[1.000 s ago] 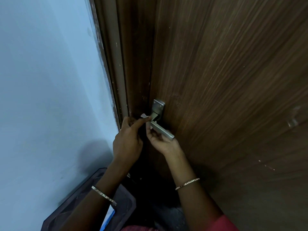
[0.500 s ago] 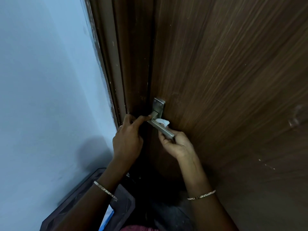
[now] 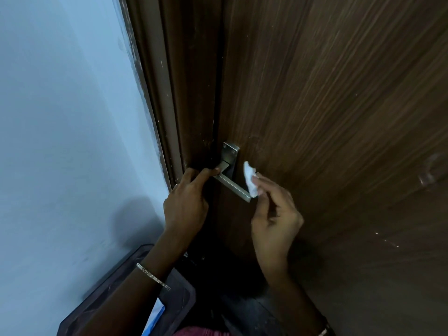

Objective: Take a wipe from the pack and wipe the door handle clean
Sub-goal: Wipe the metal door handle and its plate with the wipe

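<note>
Door handle (image 3: 234, 186) is a silver metal lever on a narrow upright back plate (image 3: 230, 154) with 2 screws showing at its top, fixed near the left edge of a dark brown wood-grain door (image 3: 327, 105). From the plate the lever slopes down and to the right, ending in a square-cut tip.

A crumpled white wipe (image 3: 249, 179) sits just to the right of the lever, its lower end right at the lever's tip; whether the 2 actually touch cannot be told. The right hand (image 3: 274, 214) pinches the wipe between thumb and fingers (image 3: 263, 181), palm turned toward the camera, the remaining fingers loosely bent below.

The left hand (image 3: 186, 204) reaches in from the other side. Its index finger is stretched out straight with the tip on the neck of the lever, close to the plate, while its other fingers are curled in and hold nothing. A ring (image 3: 177, 185) shows on 1 of them, and a thin bracelet (image 3: 152, 277) circles the left wrist. A second bracelet (image 3: 323, 332) is partly visible at the right wrist, at the bottom edge.

Left of the door runs a brown door frame (image 3: 169, 93) with pale flecks, then a pale blue wall (image 3: 60, 117). Low down by the wall stands a dark bin-like container (image 3: 109, 287) with something blue and white (image 3: 155, 316) inside, too cut off to identify.
</note>
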The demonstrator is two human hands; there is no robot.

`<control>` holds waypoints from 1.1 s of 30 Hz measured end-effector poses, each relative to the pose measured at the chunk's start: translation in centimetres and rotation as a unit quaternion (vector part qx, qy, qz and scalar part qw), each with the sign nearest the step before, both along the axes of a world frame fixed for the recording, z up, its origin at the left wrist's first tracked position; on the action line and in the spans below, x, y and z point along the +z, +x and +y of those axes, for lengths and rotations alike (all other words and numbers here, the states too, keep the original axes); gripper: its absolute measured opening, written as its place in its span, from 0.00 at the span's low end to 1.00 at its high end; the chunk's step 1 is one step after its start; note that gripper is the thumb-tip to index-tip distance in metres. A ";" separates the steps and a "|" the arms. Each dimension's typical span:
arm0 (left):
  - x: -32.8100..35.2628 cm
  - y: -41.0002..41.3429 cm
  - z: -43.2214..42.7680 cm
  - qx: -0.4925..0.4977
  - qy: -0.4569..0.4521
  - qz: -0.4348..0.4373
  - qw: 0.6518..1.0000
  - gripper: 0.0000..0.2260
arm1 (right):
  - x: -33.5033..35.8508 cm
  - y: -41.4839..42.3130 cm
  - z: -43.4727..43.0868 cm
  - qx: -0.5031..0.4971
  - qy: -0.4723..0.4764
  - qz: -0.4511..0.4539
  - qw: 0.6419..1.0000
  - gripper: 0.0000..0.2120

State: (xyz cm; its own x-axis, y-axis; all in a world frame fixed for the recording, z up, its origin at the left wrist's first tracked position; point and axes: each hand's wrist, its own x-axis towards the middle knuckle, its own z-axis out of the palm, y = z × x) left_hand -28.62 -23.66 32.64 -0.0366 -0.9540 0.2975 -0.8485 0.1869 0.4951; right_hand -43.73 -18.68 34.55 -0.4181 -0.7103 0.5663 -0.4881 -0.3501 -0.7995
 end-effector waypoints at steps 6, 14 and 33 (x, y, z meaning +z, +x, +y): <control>-0.1 0.1 0.0 0.013 -0.001 -0.035 0.999 0.25 | -0.5 2.5 -2.4 0.087 0.166 0.340 0.922 0.18; -0.1 0.3 0.5 0.008 -0.018 -0.032 0.999 0.25 | -0.9 0.5 -1.2 0.034 0.133 0.256 0.957 0.13; 0.4 -2.5 -2.1 0.114 0.280 0.511 0.805 0.17 | -1.8 0.3 -0.4 0.015 0.111 0.009 0.994 0.12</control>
State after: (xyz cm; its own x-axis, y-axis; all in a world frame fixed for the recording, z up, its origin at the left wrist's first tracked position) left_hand -31.10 -25.76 33.01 0.1492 -0.8965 -0.4172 0.0756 -0.4104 0.9088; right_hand -43.40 -19.09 32.71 -0.3862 -0.8303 0.4017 -0.4943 -0.1814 -0.8502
